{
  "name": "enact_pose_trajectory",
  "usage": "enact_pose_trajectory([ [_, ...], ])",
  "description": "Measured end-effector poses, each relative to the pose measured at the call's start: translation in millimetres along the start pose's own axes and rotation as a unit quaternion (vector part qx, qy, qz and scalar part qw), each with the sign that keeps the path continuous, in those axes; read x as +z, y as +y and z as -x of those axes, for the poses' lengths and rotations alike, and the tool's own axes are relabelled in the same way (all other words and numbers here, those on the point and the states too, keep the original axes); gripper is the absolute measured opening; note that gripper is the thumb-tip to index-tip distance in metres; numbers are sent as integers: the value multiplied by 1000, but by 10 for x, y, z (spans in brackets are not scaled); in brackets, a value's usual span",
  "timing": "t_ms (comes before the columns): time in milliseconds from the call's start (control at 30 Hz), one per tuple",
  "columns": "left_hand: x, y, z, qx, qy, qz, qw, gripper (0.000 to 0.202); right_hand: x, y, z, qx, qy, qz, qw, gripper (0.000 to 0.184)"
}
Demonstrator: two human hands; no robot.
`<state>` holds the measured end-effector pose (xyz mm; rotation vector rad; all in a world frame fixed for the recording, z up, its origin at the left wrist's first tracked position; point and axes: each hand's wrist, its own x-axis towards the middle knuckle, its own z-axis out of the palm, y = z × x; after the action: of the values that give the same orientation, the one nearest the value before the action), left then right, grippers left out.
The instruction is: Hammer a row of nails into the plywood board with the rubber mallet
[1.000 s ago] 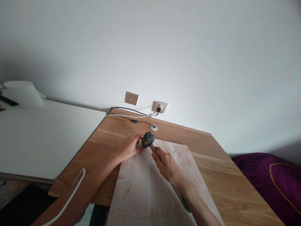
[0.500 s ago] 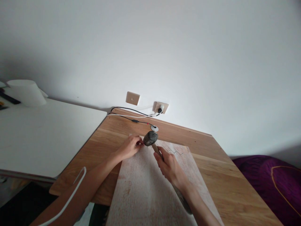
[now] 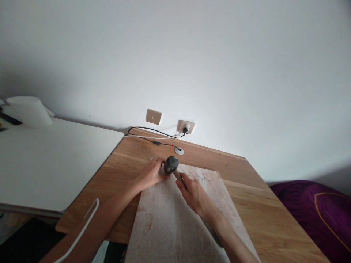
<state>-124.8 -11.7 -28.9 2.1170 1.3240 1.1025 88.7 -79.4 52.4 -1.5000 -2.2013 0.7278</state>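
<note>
Though half-hidden, hammer handle in right hand

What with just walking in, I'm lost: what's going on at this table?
A person is working at a wooden table with a whitewashed wooden board lying on it. Their right hand grips a wooden-handled hammer, its dark head close to the board's far end. Their left hand rests on the board beside the hammer's head; whether its fingers pinch anything small is hard to tell.
</note>
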Motion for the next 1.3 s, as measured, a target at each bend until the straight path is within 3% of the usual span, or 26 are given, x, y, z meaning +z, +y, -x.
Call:
enact_pose_trajectory([
  [167,-31,26,-5,10,-14,-6,1000,12,-11,46,50,14,10,-59,998,24],
  [400,-52,43,-45,33,-25,-3,999,11,-37,57,122,39,8,-84,996,24],
  [567,-67,29,-44,41,-49,5,998,5,-36,20,97,17,15,-76,997,24],
  [600,-67,22,-38,35,-44,6,998,7,-29,12,85,9,21,-69,997,24],
  [767,-60,0,-10,7,-17,14,1000,57,35,-9,21,-23,12,-9,1000,21],
  [1000,-59,-17,-7,16,-33,20,999,74,33,-24,6,-19,6,-15,1000,20],
  [1100,-56,-29,-1,17,-33,24,999,75,62,29,79,24,-5,-107,994,25],
  [1167,-60,-25,3,18,-40,29,999,73,98,87,185,72,21,-204,976,34],
  [1300,-69,-5,8,24,-29,14,999,59,74,212,533,130,177,-331,918,76],
])
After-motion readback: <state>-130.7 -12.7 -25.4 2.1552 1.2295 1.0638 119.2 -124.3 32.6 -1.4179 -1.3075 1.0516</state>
